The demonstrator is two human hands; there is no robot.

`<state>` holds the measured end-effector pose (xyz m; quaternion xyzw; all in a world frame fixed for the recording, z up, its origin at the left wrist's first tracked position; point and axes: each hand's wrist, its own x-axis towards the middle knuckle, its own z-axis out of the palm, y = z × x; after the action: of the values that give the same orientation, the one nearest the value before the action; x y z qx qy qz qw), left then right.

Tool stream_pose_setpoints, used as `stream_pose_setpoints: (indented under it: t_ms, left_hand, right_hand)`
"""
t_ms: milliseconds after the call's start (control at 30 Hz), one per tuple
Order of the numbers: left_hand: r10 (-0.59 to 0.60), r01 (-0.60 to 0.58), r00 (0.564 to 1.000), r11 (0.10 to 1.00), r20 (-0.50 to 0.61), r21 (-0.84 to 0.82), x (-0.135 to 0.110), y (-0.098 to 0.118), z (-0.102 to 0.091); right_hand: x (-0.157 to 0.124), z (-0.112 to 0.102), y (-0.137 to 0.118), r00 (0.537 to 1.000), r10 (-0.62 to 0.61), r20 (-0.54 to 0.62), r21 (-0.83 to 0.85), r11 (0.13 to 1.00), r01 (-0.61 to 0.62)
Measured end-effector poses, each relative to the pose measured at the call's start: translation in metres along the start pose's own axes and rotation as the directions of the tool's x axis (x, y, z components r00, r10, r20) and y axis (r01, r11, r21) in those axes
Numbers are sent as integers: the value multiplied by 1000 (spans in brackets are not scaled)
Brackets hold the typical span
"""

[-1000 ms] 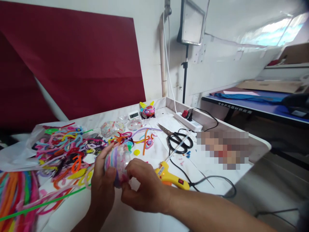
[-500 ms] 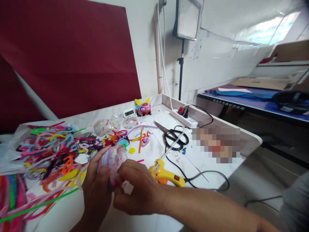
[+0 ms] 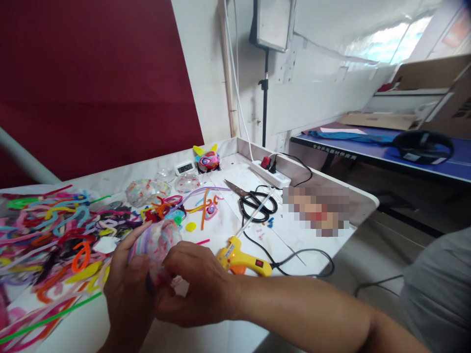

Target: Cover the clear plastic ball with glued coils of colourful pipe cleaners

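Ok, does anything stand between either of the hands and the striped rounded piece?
Nothing visible does: the left hand holds the striped rounded piece and the right hand is at its right side, though its grip is partly hidden.

Before us, a ball [image 3: 160, 242] shows lavender and pale-blue stripes beside pink-flecked translucence; we note a yellow glue gun [image 3: 245, 261], black-handled scissors [image 3: 250, 197], multicoloured pipe cleaners [image 3: 71, 223], a yellow-eared pink ornament [image 3: 208, 162] and a deep-red backdrop [image 3: 95, 83]; a red plug [image 3: 265, 163] brightens the white power strip [image 3: 270, 175].
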<state>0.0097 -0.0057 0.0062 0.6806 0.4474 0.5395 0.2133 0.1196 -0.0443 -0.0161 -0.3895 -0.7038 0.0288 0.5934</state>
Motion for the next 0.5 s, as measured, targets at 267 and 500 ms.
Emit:
stream_pose_setpoints:
  t_ms: [267, 500]
  left_hand:
    - [22, -21, 1000, 1000, -9, 18, -1, -4, -1]
    - [1, -1, 1000, 1000, -13, 1, -3, -4, 1]
  right_hand:
    - [-1, 0, 0, 999, 10, 35, -18, 1000, -9]
    - [-1, 0, -2, 998, 35, 45, 3, 999, -35]
